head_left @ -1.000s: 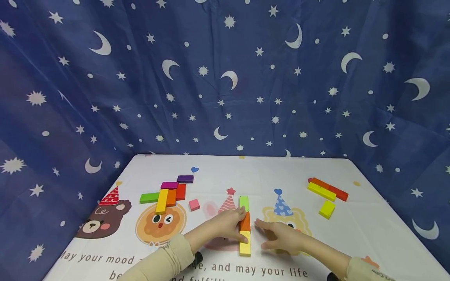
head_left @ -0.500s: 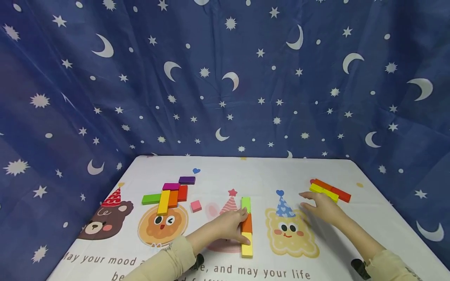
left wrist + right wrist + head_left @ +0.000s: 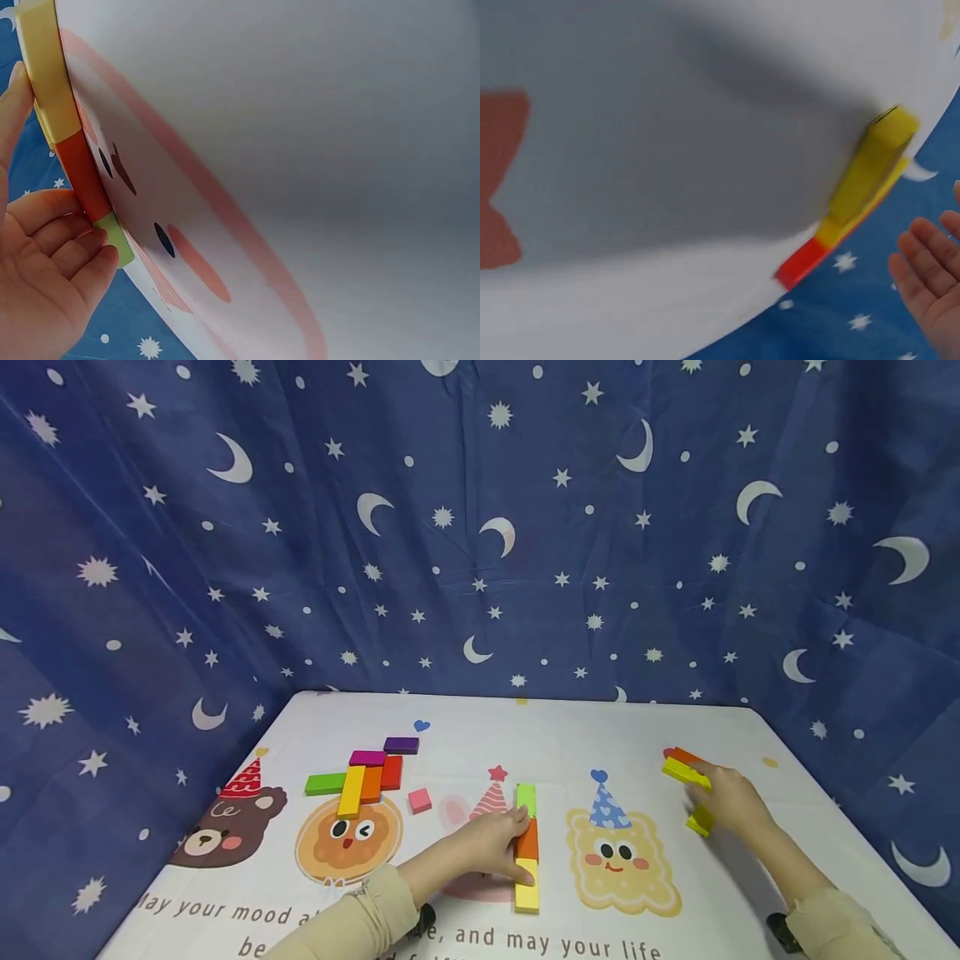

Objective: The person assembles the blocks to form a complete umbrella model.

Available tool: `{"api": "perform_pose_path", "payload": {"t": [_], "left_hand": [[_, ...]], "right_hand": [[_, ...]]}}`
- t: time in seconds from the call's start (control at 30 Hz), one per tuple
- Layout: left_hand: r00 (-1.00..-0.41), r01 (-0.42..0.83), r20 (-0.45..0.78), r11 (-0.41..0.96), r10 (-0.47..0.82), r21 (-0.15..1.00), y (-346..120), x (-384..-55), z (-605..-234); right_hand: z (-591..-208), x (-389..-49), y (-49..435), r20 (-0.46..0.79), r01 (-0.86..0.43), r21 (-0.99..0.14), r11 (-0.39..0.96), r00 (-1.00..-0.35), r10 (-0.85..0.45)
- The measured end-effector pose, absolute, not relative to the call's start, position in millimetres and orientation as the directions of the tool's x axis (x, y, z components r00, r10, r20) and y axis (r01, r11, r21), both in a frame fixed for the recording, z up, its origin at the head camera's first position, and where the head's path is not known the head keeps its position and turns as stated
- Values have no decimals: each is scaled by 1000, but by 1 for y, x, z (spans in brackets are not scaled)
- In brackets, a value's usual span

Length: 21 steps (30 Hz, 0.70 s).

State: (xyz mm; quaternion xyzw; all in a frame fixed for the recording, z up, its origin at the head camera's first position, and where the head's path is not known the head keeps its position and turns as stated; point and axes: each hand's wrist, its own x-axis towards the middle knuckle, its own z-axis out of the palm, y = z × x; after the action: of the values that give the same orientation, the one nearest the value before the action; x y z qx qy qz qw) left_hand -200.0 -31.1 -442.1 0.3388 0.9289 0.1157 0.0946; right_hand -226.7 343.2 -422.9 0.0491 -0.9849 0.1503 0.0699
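In the head view, my left hand (image 3: 487, 843) lies against the left side of a row of flat blocks. The row runs from a light green block (image 3: 526, 799) through an orange block (image 3: 527, 838) to a pale yellow block (image 3: 527, 897). The left wrist view shows its thumb along the pale yellow block (image 3: 46, 67) and its loosely bent fingers touching the row's other end. My right hand (image 3: 731, 797) hangs over the right-hand group, fingers loosely extended. It partly covers a long yellow block (image 3: 681, 771), an orange block (image 3: 685, 755) and a short yellow block (image 3: 700, 821).
At left lies a cluster: a green block (image 3: 326, 784), yellow block (image 3: 350, 793), orange block (image 3: 371, 786), red block (image 3: 392, 773), magenta block (image 3: 368, 758) and purple block (image 3: 401, 745). A small pink block (image 3: 419, 801) lies apart. A starry curtain (image 3: 450, 560) stands behind the white tablecloth (image 3: 600, 735).
My right hand has moved from beside the middle row rightward to the yellow and orange blocks at right. My left hand has stayed on the row.
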Motion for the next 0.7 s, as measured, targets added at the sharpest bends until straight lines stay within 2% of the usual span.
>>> {"api": "perform_pose_path", "payload": {"t": [0.2, 0.53, 0.7], "left_hand": [[-753, 604, -104, 745, 650, 284, -31, -199, -442], [-760, 587, -118, 753, 639, 297, -31, -198, -440], [-762, 585, -118, 755, 636, 296, -32, -198, -440]], "right_hand": [[-434, -238, 368, 194, -138, -277, 951, -977, -86], [-440, -254, 378, 85, -65, -258, 964, -995, -45], [-440, -258, 379, 57, -72, -271, 960, -997, -59]]}}
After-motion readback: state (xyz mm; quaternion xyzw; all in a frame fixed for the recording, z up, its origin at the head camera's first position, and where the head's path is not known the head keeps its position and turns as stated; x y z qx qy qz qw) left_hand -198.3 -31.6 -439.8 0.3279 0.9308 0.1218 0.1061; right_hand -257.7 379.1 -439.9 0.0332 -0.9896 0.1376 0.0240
